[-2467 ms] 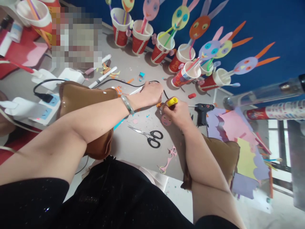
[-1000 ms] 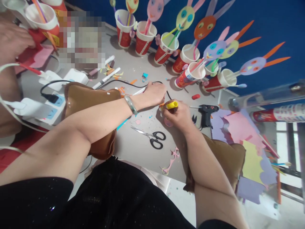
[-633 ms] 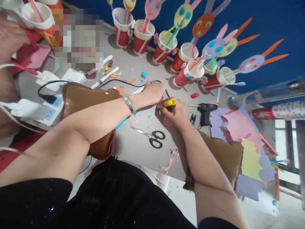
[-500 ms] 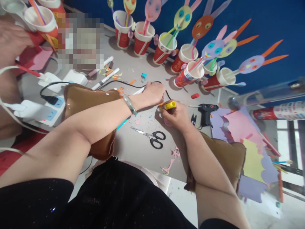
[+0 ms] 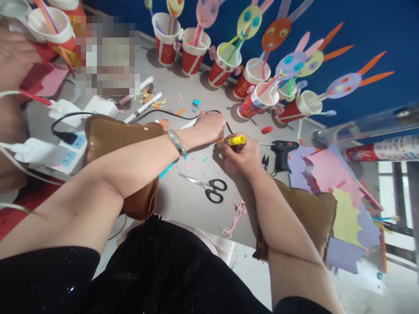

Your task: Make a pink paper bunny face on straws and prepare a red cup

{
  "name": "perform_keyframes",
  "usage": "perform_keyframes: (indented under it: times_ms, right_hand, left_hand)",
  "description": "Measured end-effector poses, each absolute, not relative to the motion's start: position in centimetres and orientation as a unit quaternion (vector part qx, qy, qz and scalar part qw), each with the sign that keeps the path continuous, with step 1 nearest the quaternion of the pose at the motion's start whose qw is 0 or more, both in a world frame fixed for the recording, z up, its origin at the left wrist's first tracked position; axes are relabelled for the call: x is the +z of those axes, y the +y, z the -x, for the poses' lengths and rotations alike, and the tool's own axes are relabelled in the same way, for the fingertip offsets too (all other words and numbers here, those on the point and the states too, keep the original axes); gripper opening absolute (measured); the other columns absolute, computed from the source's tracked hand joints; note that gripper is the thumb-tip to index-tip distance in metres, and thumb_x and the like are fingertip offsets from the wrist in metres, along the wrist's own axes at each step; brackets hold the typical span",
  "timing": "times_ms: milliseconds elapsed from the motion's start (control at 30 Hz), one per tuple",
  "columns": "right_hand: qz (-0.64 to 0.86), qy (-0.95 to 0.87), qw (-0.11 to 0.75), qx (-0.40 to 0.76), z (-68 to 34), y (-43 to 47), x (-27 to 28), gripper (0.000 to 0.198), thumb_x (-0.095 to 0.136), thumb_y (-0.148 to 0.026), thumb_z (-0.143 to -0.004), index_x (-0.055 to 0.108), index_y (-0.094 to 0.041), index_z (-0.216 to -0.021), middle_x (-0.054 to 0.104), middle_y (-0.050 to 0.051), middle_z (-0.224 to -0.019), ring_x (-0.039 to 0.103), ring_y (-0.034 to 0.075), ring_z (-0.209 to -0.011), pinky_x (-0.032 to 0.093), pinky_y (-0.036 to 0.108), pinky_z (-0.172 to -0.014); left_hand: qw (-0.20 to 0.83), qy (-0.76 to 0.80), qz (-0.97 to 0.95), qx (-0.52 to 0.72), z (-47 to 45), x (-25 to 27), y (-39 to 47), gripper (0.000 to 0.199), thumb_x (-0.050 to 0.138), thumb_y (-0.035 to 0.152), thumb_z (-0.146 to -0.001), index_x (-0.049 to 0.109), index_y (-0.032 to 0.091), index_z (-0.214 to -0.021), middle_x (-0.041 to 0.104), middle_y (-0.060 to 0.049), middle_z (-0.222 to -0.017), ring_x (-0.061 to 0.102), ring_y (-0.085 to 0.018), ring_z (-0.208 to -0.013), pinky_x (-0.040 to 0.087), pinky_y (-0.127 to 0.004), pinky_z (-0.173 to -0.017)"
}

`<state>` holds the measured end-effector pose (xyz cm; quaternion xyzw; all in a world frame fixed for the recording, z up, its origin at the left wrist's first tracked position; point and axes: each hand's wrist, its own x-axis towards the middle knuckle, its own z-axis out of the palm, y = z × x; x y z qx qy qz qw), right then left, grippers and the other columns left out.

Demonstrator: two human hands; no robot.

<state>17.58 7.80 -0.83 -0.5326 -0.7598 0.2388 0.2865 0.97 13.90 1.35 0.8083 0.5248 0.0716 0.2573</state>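
My right hand [image 5: 248, 158] grips a yellow marker [image 5: 237, 140], its blunt end pointing up and right. Close beside its tip, my left hand [image 5: 211, 126] rests low on the table with fingers curled inward. A small orange bit shows between the hands, but whatever the left fingers hold is hidden. A pink paper disc [image 5: 230, 165] lies just below the right hand. Black-handled scissors [image 5: 213, 190] lie nearer my body, their blades partly apart. Pink paper offcuts [image 5: 237, 218] are close to the table's front edge.
Red paper cups [image 5: 194, 56] with paper rabbit faces line the back. A black glue gun [image 5: 284, 155] and brown cushion [image 5: 303, 213] are at right. Another cushion [image 5: 118, 135] lies under my left arm, beside a power strip [image 5: 70, 150]. Another person's hand [image 5: 19, 52] is at far left.
The yellow marker has shifted slightly and tilted a little to the right in my right hand. More of the pink disc shows below it. My left hand stays in place.
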Motion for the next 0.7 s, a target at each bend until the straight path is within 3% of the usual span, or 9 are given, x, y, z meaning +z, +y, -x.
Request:
perform_keyframes:
  times_ms: [167,400,700]
  right_hand:
    - [0.511,-0.772,0.269,0.266,-17.73,7.98,-0.92,0.005,0.064,-0.028,-0.078,0.064,-0.023,-0.077,0.068,0.001,-0.068,0.059,0.018,-0.061,0.048,0.034,-0.064]
    - [0.547,-0.746,0.302,0.232,-17.77,7.82,-0.70,0.007,0.064,-0.031,-0.080,0.065,-0.024,-0.080,0.068,0.001,-0.071,0.059,0.018,-0.063,0.050,0.034,-0.065]
    - [0.541,-0.757,0.278,0.238,-17.82,7.86,-0.92,0.007,0.065,-0.031,-0.077,0.063,-0.024,-0.075,0.068,0.001,-0.069,0.057,0.018,-0.062,0.047,0.033,-0.063]
  left_hand:
    - [0.257,0.520,-0.811,0.073,-0.81,1.53,13.75,0.023,0.058,0.015,-0.082,0.080,0.018,-0.087,0.078,-0.011,-0.093,0.066,-0.024,-0.100,0.040,-0.044,-0.097]
    - [0.256,0.528,-0.808,0.058,-0.97,1.74,13.78,0.023,0.058,0.014,-0.080,0.080,0.017,-0.089,0.078,-0.011,-0.093,0.065,-0.023,-0.096,0.039,-0.043,-0.094]
    - [0.257,0.522,-0.811,0.064,-0.84,1.73,13.73,0.020,0.059,0.013,-0.081,0.078,0.019,-0.084,0.078,-0.009,-0.091,0.062,-0.021,-0.094,0.039,-0.042,-0.096]
